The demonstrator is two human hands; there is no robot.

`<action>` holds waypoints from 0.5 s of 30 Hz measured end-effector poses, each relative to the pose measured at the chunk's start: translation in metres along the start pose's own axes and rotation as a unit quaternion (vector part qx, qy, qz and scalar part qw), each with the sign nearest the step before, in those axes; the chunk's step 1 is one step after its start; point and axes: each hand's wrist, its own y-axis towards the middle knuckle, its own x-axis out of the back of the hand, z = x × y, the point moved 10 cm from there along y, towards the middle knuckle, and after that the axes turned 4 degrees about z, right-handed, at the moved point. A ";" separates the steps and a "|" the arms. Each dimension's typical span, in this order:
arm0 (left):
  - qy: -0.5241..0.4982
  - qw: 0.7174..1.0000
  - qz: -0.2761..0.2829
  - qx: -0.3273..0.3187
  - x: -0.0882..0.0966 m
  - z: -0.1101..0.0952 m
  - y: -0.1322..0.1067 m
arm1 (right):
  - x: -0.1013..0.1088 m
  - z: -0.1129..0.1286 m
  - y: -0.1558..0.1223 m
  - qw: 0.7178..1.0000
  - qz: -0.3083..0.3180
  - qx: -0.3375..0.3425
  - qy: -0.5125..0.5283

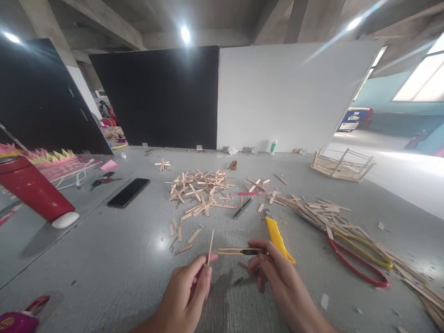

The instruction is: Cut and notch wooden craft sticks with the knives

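Note:
My left hand (pixel 192 291) is closed, pinching a thin wooden craft stick (pixel 211 245) that stands nearly upright above the thumb. My right hand (pixel 274 270) holds what look like slim tweezers (pixel 231 251), with two yellowish prongs and a dark part near the fingers. Their tips point left, close to the left index finger. A yellow utility knife (pixel 277 238) lies just beyond the right hand. Short cut sticks (pixel 183 249) are scattered ahead of the left hand. Behind them is a pile of star-shaped crossed sticks (pixel 203 182).
Red-and-yellow-handled scissors (pixel 357 268) lie by a heap of wooden strips (pixel 322 212) on the right. A pen (pixel 243 208), a phone (pixel 129 192) and a red bottle (pixel 34 189) lie farther off. A stick frame (pixel 342 166) and a small bottle (pixel 273 147) stand at the back.

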 end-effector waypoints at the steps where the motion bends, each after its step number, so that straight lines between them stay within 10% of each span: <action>1: -0.017 1.000 -0.003 0.013 0.001 0.003 0.001 | -0.002 0.001 0.000 1.000 0.008 -0.002 -0.003; 15: -0.108 0.993 0.001 0.052 0.001 0.021 0.011 | -0.019 0.018 -0.002 0.982 0.091 0.054 -0.155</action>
